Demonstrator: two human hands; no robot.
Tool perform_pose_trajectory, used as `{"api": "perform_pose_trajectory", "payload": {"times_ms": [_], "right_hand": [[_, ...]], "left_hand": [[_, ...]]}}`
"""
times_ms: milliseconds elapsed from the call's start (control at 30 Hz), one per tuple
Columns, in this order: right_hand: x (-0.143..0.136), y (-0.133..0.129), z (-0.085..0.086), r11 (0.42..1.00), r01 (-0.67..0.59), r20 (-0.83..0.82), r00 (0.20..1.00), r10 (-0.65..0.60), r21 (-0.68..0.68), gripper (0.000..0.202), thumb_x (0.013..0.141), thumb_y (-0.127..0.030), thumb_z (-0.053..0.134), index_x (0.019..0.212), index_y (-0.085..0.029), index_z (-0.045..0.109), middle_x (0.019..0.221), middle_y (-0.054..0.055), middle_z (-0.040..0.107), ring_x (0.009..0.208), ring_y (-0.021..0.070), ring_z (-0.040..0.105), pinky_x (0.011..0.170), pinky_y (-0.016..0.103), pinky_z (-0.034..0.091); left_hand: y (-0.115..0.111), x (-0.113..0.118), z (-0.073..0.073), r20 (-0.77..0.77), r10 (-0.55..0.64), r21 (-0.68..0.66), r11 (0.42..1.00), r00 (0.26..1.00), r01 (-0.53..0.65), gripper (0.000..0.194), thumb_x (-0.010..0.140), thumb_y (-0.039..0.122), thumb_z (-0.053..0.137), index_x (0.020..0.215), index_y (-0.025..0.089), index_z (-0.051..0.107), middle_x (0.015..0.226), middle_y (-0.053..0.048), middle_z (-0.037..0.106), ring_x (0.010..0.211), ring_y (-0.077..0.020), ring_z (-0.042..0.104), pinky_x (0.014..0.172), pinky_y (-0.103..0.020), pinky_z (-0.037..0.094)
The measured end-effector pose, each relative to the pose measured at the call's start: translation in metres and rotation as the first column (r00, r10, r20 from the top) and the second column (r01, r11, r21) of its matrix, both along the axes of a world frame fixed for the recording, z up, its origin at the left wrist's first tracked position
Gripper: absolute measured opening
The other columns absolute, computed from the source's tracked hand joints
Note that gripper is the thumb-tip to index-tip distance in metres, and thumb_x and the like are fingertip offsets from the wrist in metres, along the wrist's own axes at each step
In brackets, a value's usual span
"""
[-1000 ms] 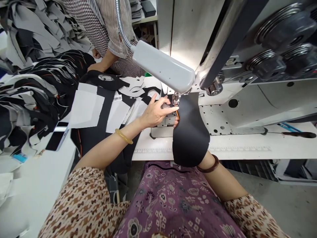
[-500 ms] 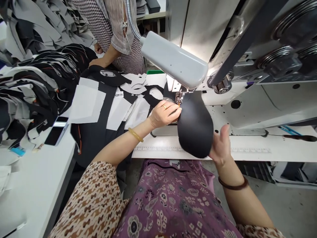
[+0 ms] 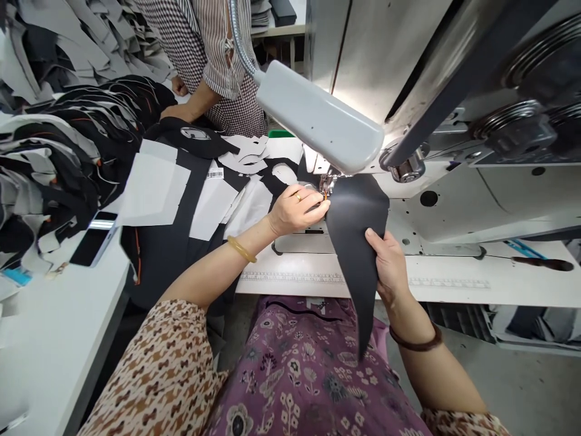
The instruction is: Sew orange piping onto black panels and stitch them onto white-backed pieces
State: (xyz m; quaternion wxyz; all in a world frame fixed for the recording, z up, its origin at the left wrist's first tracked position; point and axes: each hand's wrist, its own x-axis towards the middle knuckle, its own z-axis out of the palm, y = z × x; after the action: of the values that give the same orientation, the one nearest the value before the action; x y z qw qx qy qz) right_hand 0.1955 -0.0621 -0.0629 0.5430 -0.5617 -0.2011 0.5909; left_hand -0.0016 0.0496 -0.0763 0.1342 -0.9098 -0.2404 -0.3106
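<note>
A black sheet piece (image 3: 356, 242) lies partly under the sewing machine's presser foot (image 3: 327, 183), its lower end hanging past the table's front edge in a point. My left hand (image 3: 297, 211), with a ring, is beside the foot, its fingers pinched at the piece's left edge where a small orange strip (image 3: 325, 197) shows. My right hand (image 3: 388, 260) grips the right edge of the black piece, thumb on top and the other fingers mostly hidden beneath it.
A grey lamp head (image 3: 320, 118) hangs over the needle area. Cut black and white pieces (image 3: 157, 188) and a phone (image 3: 94, 238) lie at left. Behind them a person's arm (image 3: 197, 106) rests by the pile. A dark-handled tool (image 3: 542, 263) lies at right.
My right hand has closed on the black piece, which has turned and now hangs lower over the front edge. My left hand stays by the presser foot.
</note>
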Motion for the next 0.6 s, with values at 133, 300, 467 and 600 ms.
{"api": "perform_pose_trajectory", "payload": {"times_ms": [133,300,467,600], "right_hand": [[0.005,0.011,-0.001,0.999,-0.035,0.012,0.999,0.035,0.011,0.053,0.053,-0.045,0.076,0.095,-0.019,0.055,0.08,0.003,0.066,0.063,0.0162,0.062,0.061,0.031,0.054],[0.012,0.026,-0.003,0.994,-0.1,0.034,0.995,0.098,0.052,0.055,0.054,-0.043,0.076,0.099,-0.021,0.055,0.082,0.002,0.066,0.063,0.0157,0.062,0.06,0.031,0.054],[0.02,0.043,0.002,0.988,-0.15,0.125,0.982,0.144,0.033,0.053,0.051,-0.043,0.077,0.093,-0.02,0.056,0.077,0.001,0.065,0.055,0.0143,0.058,0.051,0.029,0.051],[0.023,0.055,0.007,0.981,-0.189,0.196,0.964,0.178,0.04,0.051,0.052,-0.041,0.076,0.095,-0.021,0.058,0.079,0.001,0.065,0.055,0.0139,0.058,0.049,0.027,0.049]], "left_hand": [[0.001,0.001,0.004,-0.052,0.041,0.106,0.994,0.998,-0.036,0.019,0.086,0.02,0.044,0.095,0.026,0.06,0.076,-0.002,0.066,0.07,-0.0127,0.06,0.066,-0.034,0.044],[-0.001,0.002,0.009,-0.036,-0.007,0.196,0.98,0.999,0.014,0.017,0.087,0.017,0.045,0.092,0.024,0.059,0.078,-0.001,0.067,0.071,-0.0118,0.061,0.065,-0.033,0.043],[-0.003,0.002,0.006,0.005,-0.029,0.351,0.936,1.0,0.026,0.015,0.087,0.015,0.046,0.091,0.022,0.059,0.079,0.0,0.068,0.074,-0.0121,0.064,0.065,-0.032,0.043],[-0.005,0.001,0.003,-0.043,0.013,0.145,0.989,0.999,-0.007,0.019,0.089,0.016,0.042,0.095,0.023,0.059,0.082,-0.001,0.069,0.082,-0.0142,0.065,0.07,-0.035,0.044]]}}
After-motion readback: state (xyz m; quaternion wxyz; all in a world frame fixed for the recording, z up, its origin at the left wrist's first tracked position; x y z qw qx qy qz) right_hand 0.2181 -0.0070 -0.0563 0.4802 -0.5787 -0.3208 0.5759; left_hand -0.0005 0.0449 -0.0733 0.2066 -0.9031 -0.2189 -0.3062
